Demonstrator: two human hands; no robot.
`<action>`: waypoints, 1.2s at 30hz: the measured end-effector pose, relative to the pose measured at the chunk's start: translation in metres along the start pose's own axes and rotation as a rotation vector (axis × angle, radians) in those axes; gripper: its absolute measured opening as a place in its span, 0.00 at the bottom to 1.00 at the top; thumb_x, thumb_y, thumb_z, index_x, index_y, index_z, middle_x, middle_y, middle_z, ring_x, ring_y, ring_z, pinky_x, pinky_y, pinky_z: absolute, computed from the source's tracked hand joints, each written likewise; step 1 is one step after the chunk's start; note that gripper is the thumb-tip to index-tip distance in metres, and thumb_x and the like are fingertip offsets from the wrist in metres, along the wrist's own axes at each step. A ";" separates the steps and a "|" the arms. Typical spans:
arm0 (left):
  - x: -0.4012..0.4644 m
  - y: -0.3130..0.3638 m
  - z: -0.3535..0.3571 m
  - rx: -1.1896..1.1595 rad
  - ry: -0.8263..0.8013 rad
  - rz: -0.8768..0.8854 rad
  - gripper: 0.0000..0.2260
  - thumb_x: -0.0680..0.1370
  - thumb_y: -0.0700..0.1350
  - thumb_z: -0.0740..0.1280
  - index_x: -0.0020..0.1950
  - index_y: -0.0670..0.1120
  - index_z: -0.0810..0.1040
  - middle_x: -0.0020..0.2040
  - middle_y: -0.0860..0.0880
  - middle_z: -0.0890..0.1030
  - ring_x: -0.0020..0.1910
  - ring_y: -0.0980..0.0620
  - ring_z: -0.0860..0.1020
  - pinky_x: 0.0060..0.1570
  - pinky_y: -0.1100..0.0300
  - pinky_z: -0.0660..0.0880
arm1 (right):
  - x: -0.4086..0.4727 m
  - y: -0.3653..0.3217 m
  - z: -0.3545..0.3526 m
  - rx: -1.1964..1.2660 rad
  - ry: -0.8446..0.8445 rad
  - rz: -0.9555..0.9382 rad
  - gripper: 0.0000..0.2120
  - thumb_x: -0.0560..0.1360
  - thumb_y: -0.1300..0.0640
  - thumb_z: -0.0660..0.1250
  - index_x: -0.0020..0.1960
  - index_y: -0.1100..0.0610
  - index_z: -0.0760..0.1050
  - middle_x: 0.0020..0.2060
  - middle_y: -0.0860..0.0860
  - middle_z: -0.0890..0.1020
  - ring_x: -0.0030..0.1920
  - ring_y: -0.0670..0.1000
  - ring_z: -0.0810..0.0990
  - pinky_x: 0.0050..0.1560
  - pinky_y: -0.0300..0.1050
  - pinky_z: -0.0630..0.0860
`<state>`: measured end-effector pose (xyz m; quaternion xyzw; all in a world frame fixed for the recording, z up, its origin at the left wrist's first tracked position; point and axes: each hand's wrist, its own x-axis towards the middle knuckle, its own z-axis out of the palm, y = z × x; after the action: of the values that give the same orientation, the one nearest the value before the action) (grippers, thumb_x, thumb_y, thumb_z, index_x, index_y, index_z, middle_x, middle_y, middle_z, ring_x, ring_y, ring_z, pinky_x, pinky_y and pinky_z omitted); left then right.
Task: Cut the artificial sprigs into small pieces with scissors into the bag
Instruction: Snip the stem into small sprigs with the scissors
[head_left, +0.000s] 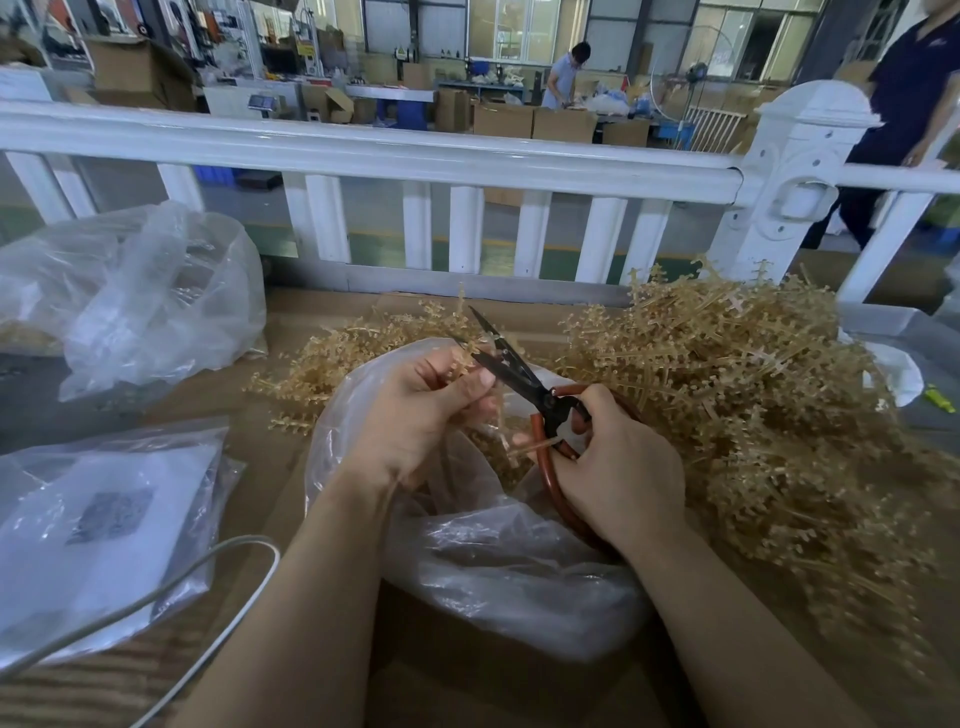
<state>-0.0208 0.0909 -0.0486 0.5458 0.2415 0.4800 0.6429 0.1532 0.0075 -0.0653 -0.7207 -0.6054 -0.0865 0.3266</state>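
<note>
Over the open mouth of the clear bag (467, 545) on the counter (467, 691), the left hand (415, 415) pinches a tan sprig (462, 358) between the parted blades of the scissors (511, 371), which the right hand (618, 467) grips by their red loops. The thumb sits just beside the blade and could be nicked; cut bits may fly past the bag. Crinkled plastic hides what the bag holds, and the uncut pile (753, 395) lies to the right.
</note>
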 end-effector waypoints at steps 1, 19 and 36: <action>0.000 0.000 0.000 0.018 -0.003 0.010 0.07 0.70 0.40 0.70 0.47 0.39 0.81 0.36 0.49 0.84 0.34 0.56 0.81 0.38 0.65 0.79 | 0.000 0.000 0.000 0.009 -0.004 -0.002 0.24 0.70 0.27 0.50 0.45 0.47 0.66 0.29 0.39 0.70 0.27 0.35 0.62 0.27 0.34 0.56; -0.003 -0.001 0.010 -0.046 0.131 -0.013 0.07 0.74 0.34 0.68 0.39 0.44 0.83 0.36 0.49 0.84 0.34 0.57 0.81 0.37 0.66 0.76 | 0.002 0.004 0.004 -0.014 -0.057 -0.041 0.23 0.70 0.27 0.62 0.47 0.45 0.64 0.35 0.40 0.73 0.32 0.39 0.70 0.28 0.35 0.59; -0.001 -0.008 0.013 -0.293 0.121 -0.231 0.04 0.69 0.37 0.70 0.42 0.42 0.83 0.37 0.45 0.81 0.36 0.51 0.79 0.43 0.58 0.78 | 0.000 0.007 0.005 0.049 -0.068 -0.014 0.22 0.66 0.28 0.51 0.44 0.45 0.65 0.34 0.39 0.74 0.32 0.38 0.72 0.29 0.38 0.66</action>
<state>-0.0081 0.0843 -0.0528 0.3851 0.2682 0.4648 0.7508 0.1581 0.0105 -0.0717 -0.7105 -0.6232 -0.0494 0.3230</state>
